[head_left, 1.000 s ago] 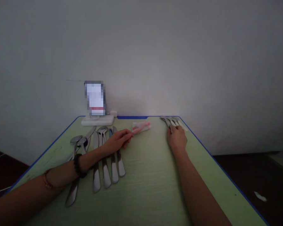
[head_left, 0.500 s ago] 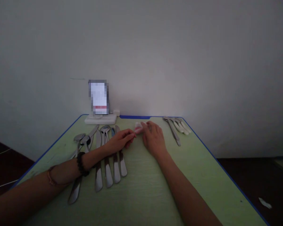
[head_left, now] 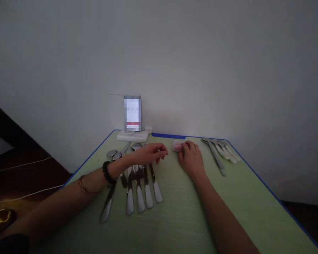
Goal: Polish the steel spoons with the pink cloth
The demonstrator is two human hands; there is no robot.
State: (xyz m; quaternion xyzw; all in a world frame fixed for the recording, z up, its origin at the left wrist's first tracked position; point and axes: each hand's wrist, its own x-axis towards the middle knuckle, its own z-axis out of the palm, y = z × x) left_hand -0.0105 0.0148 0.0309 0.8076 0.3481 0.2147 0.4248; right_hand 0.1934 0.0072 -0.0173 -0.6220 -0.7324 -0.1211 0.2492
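Observation:
My right hand [head_left: 189, 159] lies on a folded pink-and-white cloth [head_left: 176, 146] near the far edge of the green table [head_left: 180, 215], its fingers curled over the cloth. My left hand [head_left: 150, 152] hovers just left of the cloth, over the tops of a row of steel knives and spoons [head_left: 141, 183]; its fingers are loosely bent and hold nothing that I can see. A dark bead bracelet sits on my left wrist.
A small group of spoons and forks with pale handles [head_left: 221, 151] lies at the far right corner. A phone on a white stand [head_left: 132, 121] is propped against the wall at the table's back edge. The floor drops away on the left.
My left hand has let go of the cloth and drawn back a little. My right hand came from the right-hand cutlery to the cloth and now covers it. The camera has swung left.

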